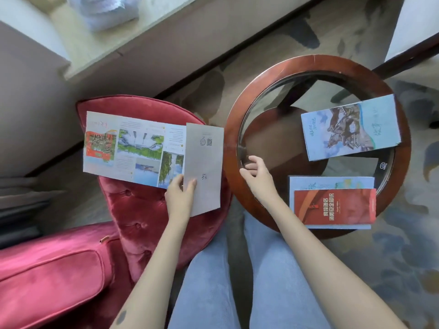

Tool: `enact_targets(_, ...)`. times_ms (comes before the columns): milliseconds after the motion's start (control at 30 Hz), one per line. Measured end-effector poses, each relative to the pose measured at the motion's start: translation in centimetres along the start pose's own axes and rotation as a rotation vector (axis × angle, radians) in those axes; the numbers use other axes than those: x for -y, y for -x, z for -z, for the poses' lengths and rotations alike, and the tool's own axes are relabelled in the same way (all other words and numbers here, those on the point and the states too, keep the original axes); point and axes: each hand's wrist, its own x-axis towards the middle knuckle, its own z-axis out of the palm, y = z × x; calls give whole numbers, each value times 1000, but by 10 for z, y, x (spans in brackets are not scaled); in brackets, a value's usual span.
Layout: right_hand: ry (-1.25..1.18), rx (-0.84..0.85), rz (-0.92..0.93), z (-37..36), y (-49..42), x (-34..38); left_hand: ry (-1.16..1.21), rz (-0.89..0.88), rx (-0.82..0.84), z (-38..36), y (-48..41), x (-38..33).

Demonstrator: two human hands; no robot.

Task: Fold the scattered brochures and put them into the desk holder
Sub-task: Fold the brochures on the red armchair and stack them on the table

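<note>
An unfolded brochure [133, 148] with maps and photos hangs spread over the red armchair. Its grey end panel [205, 160] is turned up, and my left hand [180, 195] pinches the lower edge of that panel. My right hand [255, 173] hovers over the left rim of the round table with its fingers loosely apart, holding nothing. On the glass top lie a folded pale blue brochure [349, 129], and nearer me a red brochure [335, 206] lying on top of a light blue one [330, 182]. No desk holder shows in view.
The red velvet armchair [133, 217] fills the lower left. The round table has a dark wooden rim [231, 129] around the glass. A pale ledge [114, 41] runs along the top left. My legs in blue jeans [237, 281] are at the bottom, over patterned carpet.
</note>
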Motion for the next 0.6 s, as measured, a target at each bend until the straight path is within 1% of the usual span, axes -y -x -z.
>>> enact_targets(67,-91,106,-13,-25,8,3,74,-23,-13,35,1,17)
enact_targets(100,-120,163,-29,-38,12,3,146,-11,0,53,3,26)
enact_targets(200,-148,316,-86,-74,21,0,412,83,94,100,7,54)
enact_targets(267,-171,385,-103,-95,26,-3,520,123,170,125,9,71)
enact_targets(400,-277,533,-89,-130,42,4,529,156,349,153,16,99)
enact_targets(467,-335,554,-51,-145,53,11,526,175,425,156,21,107)
enact_targets(533,-384,582,-26,-154,62,15,511,190,469,155,25,112)
enact_targets(600,-438,629,-41,-155,72,16,430,167,458,153,27,115)
